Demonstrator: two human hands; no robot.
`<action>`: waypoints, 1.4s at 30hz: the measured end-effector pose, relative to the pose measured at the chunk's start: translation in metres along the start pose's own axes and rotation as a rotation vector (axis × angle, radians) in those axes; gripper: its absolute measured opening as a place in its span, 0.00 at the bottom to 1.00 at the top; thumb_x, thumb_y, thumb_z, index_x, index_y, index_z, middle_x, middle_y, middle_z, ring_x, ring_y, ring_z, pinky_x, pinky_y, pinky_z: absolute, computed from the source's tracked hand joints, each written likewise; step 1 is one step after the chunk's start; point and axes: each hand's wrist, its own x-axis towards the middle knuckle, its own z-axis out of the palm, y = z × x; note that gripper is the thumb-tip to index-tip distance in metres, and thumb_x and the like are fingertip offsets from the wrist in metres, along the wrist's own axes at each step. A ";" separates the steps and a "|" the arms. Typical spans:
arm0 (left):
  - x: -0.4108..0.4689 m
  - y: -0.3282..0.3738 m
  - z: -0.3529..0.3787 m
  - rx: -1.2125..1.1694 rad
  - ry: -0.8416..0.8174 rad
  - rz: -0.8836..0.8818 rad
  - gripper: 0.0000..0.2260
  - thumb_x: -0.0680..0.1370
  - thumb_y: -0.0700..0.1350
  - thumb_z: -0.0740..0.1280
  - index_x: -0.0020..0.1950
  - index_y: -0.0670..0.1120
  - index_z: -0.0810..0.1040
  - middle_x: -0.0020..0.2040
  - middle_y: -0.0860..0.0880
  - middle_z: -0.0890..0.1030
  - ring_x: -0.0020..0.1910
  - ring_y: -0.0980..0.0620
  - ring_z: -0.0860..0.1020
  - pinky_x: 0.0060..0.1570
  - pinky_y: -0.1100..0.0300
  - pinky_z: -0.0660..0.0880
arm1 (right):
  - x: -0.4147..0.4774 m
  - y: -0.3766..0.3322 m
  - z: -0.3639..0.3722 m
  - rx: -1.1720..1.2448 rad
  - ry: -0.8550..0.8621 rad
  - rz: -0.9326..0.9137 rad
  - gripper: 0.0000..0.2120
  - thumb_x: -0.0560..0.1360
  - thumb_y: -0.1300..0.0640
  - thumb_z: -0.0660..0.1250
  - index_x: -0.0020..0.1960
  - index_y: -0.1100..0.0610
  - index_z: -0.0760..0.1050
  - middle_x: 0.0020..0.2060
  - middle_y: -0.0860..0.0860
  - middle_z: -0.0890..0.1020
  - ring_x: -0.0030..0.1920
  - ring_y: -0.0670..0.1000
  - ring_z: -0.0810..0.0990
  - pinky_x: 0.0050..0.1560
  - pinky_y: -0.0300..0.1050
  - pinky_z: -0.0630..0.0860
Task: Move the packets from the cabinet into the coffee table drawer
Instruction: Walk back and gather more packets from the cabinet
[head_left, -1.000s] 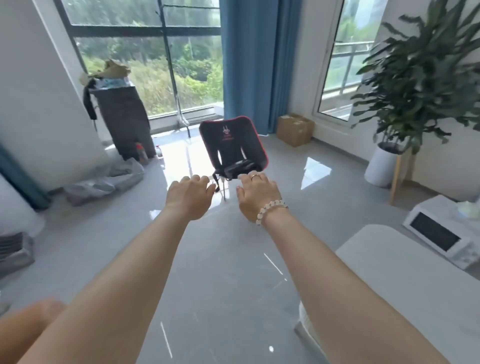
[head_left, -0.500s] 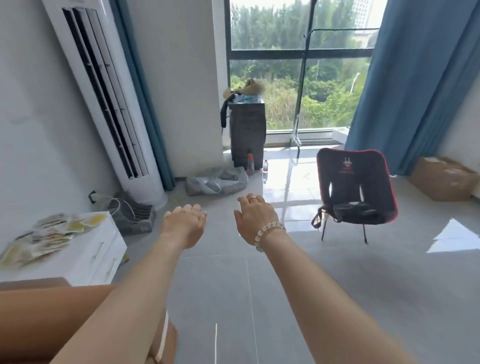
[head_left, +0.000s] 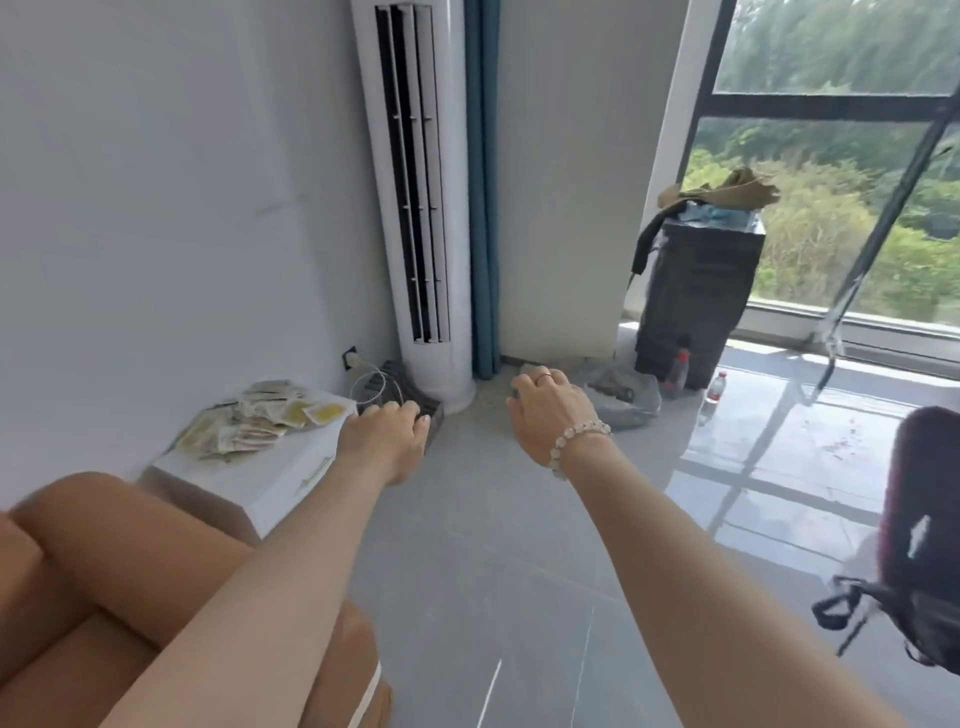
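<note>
Both hands — left hand (head_left: 385, 435) loosely curled, right hand (head_left: 551, 410) relaxed, each empty — hung beside the white cabinet (head_left: 291, 480), whose top held the packets (head_left: 254, 423), best gathered in stacks.

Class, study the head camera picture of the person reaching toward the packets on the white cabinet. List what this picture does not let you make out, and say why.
- Print on the packets: too small and blurred in the head view.
- Cabinet left side: hidden behind the brown cushion.
- Coffee table drawer: not in the head view.
- Left hand and right hand: backs face the camera, so the palm sides are hidden.
- Chair: cut off by the right edge.
</note>
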 end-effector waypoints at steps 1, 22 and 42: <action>0.006 -0.008 0.001 -0.002 -0.016 -0.037 0.19 0.83 0.52 0.47 0.63 0.46 0.71 0.64 0.45 0.74 0.63 0.44 0.72 0.58 0.51 0.69 | 0.011 -0.006 0.009 0.003 -0.028 -0.047 0.17 0.82 0.54 0.50 0.65 0.59 0.68 0.64 0.56 0.71 0.67 0.55 0.66 0.63 0.47 0.65; 0.311 -0.176 0.060 0.055 0.018 -0.374 0.18 0.83 0.50 0.46 0.63 0.46 0.71 0.62 0.47 0.76 0.59 0.45 0.75 0.58 0.51 0.66 | 0.392 -0.069 0.109 0.022 -0.098 -0.369 0.18 0.82 0.51 0.50 0.67 0.56 0.68 0.64 0.52 0.71 0.66 0.52 0.68 0.64 0.46 0.65; 0.426 -0.407 0.098 0.091 0.056 -0.859 0.16 0.82 0.48 0.50 0.66 0.47 0.69 0.60 0.49 0.76 0.57 0.46 0.75 0.49 0.55 0.70 | 0.653 -0.261 0.236 -0.003 -0.223 -0.858 0.18 0.82 0.52 0.49 0.68 0.57 0.66 0.65 0.53 0.70 0.66 0.53 0.66 0.64 0.46 0.64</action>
